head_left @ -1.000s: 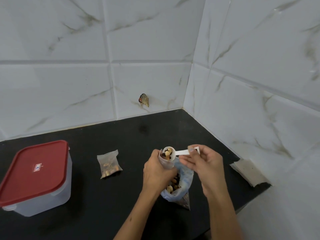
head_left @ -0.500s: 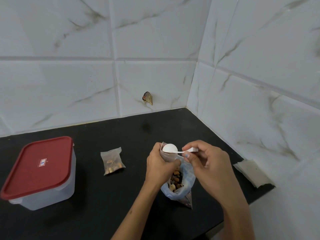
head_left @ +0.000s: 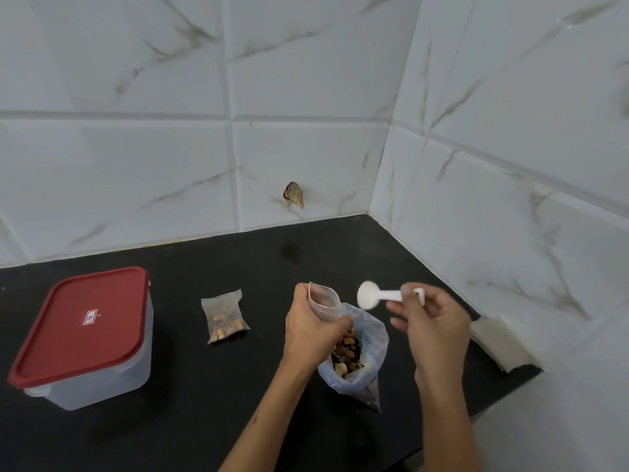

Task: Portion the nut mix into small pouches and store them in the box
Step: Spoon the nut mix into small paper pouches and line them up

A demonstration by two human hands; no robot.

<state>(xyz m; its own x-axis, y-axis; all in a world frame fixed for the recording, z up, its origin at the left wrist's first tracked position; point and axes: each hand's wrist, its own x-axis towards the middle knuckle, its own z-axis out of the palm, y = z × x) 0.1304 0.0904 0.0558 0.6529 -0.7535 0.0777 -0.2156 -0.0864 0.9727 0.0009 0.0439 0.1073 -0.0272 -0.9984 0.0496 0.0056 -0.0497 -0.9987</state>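
The box (head_left: 88, 379) is made of clear plastic and capped by a red lid (head_left: 81, 321). The scoop (head_left: 374, 296) is coloured white. The counter (head_left: 190, 420) is finished in black.

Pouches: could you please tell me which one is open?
The small pouch in the left hand; its mouth gapes, while the filled pouch lies flat on the counter.
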